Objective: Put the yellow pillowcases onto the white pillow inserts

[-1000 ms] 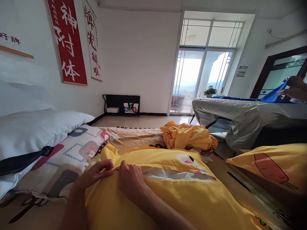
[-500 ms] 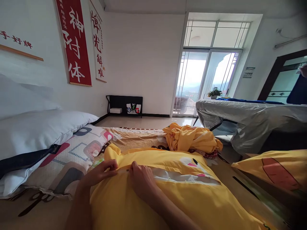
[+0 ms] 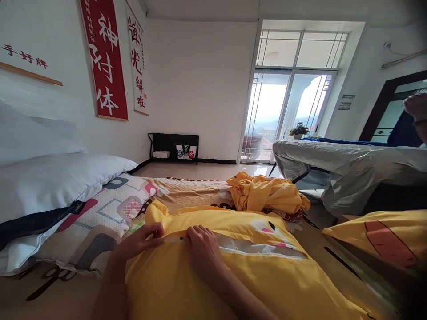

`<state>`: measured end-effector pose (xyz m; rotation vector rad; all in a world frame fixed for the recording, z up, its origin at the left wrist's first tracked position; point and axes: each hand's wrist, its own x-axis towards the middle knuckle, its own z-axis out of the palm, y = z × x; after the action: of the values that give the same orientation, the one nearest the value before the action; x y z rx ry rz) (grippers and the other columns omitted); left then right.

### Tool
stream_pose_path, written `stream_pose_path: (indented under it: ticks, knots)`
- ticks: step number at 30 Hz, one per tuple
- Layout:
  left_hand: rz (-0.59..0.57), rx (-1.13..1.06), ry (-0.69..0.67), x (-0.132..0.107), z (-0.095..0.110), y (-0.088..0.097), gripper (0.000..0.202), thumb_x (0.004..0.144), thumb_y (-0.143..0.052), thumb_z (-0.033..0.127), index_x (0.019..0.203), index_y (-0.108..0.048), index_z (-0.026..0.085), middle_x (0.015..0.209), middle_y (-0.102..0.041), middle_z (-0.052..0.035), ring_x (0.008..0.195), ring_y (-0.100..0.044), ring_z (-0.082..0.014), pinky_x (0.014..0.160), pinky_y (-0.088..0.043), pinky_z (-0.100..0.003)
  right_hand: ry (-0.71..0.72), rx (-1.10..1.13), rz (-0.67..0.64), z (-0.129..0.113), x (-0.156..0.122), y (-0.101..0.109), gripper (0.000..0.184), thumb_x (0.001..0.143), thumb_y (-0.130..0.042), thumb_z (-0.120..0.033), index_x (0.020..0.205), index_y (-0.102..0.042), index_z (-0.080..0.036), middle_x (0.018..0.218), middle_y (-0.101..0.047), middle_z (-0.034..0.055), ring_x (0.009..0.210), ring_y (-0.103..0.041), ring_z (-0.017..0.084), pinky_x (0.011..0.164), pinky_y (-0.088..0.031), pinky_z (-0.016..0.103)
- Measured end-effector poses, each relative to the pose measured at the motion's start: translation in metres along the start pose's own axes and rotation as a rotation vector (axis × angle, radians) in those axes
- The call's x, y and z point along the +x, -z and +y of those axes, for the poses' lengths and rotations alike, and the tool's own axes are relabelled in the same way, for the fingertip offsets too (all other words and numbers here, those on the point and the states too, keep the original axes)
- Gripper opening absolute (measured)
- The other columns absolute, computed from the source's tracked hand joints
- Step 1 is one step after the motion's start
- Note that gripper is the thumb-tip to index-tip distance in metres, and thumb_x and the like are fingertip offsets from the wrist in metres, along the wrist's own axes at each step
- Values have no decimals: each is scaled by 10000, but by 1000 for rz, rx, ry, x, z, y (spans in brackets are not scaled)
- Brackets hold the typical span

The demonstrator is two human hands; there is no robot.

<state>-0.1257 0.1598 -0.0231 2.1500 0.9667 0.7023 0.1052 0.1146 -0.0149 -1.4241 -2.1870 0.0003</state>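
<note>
Our left hand (image 3: 143, 240) pinches the pillow (image 3: 263, 284) at the left end of its slit (image 3: 243, 246); our right hand (image 3: 205, 250) curls over it, hold hidden. We find the slit running crosswise, gaping nearer the right hand. Pillow lies on the blanket (image 3: 187, 192), short of its far edge.

A pillow (image 3: 173, 284) lies foremost on the blanket (image 3: 187, 191); the left hand (image 3: 138, 240) rests at the left end of its opening (image 3: 256, 249), the right hand (image 3: 205, 251) farther right along it. To the left, a second pillow (image 3: 106, 213) carries a third pillow (image 3: 66, 175). A heap of cloth (image 3: 267, 192) lies behind, at the blanket's far right corner. A fourth pillow (image 3: 390, 240) lies to the right. Beyond stands a table (image 3: 353, 155), a plant (image 3: 298, 129) at its far left corner. A rack (image 3: 173, 141) at the back wall (image 3: 203, 84) holds a box (image 3: 161, 154), left, and a bag (image 3: 186, 152), right.
</note>
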Motion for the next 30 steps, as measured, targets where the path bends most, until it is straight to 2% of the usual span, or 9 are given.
stream_pose_path:
  ticks: [8,14,23,30]
  knots:
    - [-6,-9,7,0,3,0,326,861,-523,483,742,-438,193,753,-394,30,733,-375,-134,698,-339,-249,-79,-19,-34,-1,-3,5,188,907,-455,-164,783,-591,-201,787,-687,21,720,-603,155,654,-298,279]
    - [2,-6,11,-1,2,0,310,856,-531,462,739,-433,193,758,-393,32,740,-376,-133,703,-334,-249,-81,-16,-9,3,-6,8,199,911,-453,-155,777,-592,-200,787,-679,16,753,-592,151,694,-312,268]
    - [-22,25,22,0,5,0,326,842,-525,483,727,-428,193,754,-401,29,736,-376,-136,694,-333,-251,-44,-42,23,27,-8,19,179,893,-492,-148,774,-612,-206,864,-638,21,851,-544,159,714,-341,263]
    - [-24,49,37,1,2,-1,357,837,-513,528,731,-428,198,749,-398,28,736,-375,-136,690,-343,-248,-50,-1,9,47,-15,29,177,881,-495,-123,772,-610,-203,860,-607,8,808,-532,137,717,-355,246]
